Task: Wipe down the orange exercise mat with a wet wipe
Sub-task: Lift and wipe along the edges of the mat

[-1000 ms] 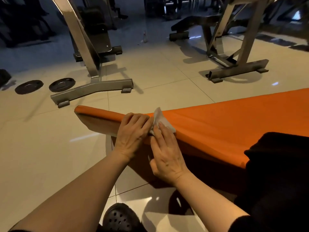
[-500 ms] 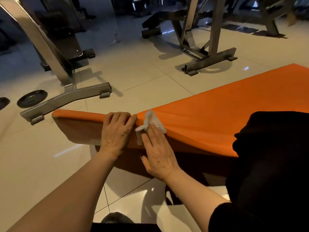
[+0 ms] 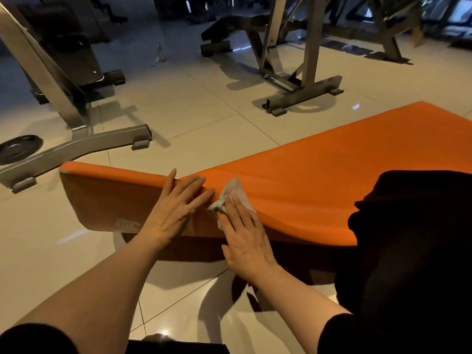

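Since a second ago the right hand (image 3: 245, 236) is sliding the wet wipe (image 3: 233, 196) rightward under flat fingers along the orange mat's (image 3: 344, 175) raised near fold, left hand (image 3: 173, 213) spread steadying; most of it probably remains unwiped.
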`<state>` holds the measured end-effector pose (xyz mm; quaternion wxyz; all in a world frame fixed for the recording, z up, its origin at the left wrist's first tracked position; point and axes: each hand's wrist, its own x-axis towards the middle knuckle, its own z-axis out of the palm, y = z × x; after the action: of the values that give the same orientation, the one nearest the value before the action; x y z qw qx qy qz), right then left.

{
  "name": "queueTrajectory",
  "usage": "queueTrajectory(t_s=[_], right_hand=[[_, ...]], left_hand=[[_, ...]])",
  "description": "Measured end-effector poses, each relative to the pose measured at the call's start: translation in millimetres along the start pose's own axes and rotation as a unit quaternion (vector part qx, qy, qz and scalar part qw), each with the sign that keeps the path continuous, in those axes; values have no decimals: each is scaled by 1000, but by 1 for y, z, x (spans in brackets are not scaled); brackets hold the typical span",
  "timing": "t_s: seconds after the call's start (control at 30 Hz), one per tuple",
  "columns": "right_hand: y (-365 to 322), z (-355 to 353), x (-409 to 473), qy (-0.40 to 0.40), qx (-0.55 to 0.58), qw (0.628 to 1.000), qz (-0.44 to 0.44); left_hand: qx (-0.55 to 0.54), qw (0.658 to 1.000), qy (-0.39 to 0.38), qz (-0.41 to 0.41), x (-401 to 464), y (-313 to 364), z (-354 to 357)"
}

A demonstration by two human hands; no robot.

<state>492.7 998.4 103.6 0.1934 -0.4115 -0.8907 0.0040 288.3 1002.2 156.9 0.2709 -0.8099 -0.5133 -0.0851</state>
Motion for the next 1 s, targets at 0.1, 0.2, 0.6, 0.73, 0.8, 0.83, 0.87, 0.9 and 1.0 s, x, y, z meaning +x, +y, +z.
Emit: queueTrajectory(t_s=[0.1, 0.2, 0.6, 0.73, 0.8, 0.83, 0.87, 0.9, 1.0], right_hand=[[4, 5, -6, -19, 40, 999, -21], [-7, 4, 2, -15, 59, 998, -15], [11, 21, -3, 0, 83, 996, 13], [40, 20, -41, 12, 77, 992, 96], [30, 19, -29, 24, 95, 992, 74], [22, 18, -18, 28, 104, 993, 43], [13, 18, -6, 26, 99, 995, 12], [7, 18, 2, 21, 84, 996, -10], [15, 22, -5, 28, 60, 997, -29]], left_hand=[[3, 1000, -16, 4, -8, -1, 6], [-1, 999, -27, -18, -3, 0, 8], [-6, 992, -116, -41, -4, 0, 12], [2, 991, -129, -46, -6, 2, 12], [-8, 991, -116, -60, -3, 2, 12], [-12, 992, -111, -65, -1, 1, 12], [-13, 991, -113, -68, 0, 1, 11], [-14, 990, -120, -71, 1, 0, 10], [-11, 989, -128, -70, 1, -2, 11]])
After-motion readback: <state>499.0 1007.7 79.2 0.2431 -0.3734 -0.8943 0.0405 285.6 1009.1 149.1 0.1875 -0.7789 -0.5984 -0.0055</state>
